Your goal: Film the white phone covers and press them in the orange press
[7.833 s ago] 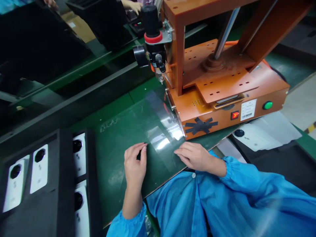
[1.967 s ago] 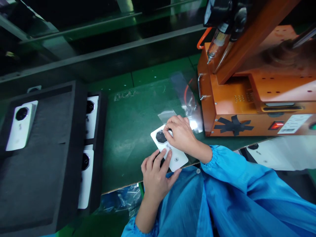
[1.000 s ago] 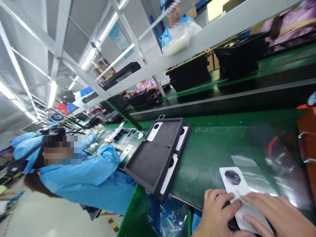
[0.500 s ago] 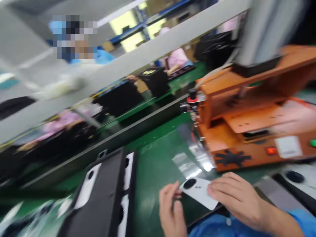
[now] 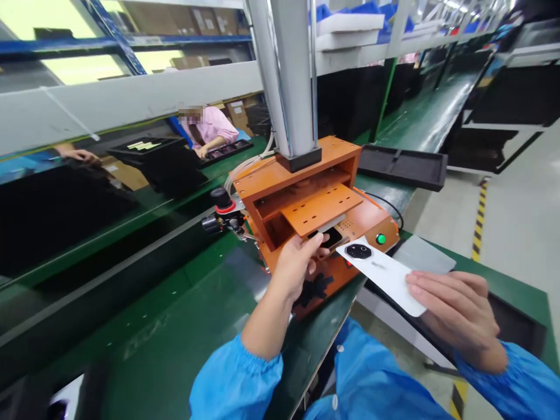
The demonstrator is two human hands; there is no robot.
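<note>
A white phone-shaped panel (image 5: 387, 277) with a round black camera area is gripped at its lower right end by my right hand (image 5: 459, 312). It hangs tilted in front of the orange press machine (image 5: 301, 175). My left hand (image 5: 301, 262) reaches to the front opening of the machine, its fingers beside a dark phone-shaped piece (image 5: 331, 237) under the orange plate (image 5: 321, 209). Part of that piece is hidden by the fingers, and whether they grip it is unclear.
A black knob (image 5: 220, 197) stands at the machine's left. A green button (image 5: 380, 239) is on its right front. Behind lies a black tray (image 5: 400, 166); a grey sheet (image 5: 424, 255) is at right. Across the line, a person in pink (image 5: 214, 125) works.
The view has swung right, towards the machine. My left hand has gone from beside the white panel to the machine's opening. My right hand still holds the panel, now raised off the bench edge.
</note>
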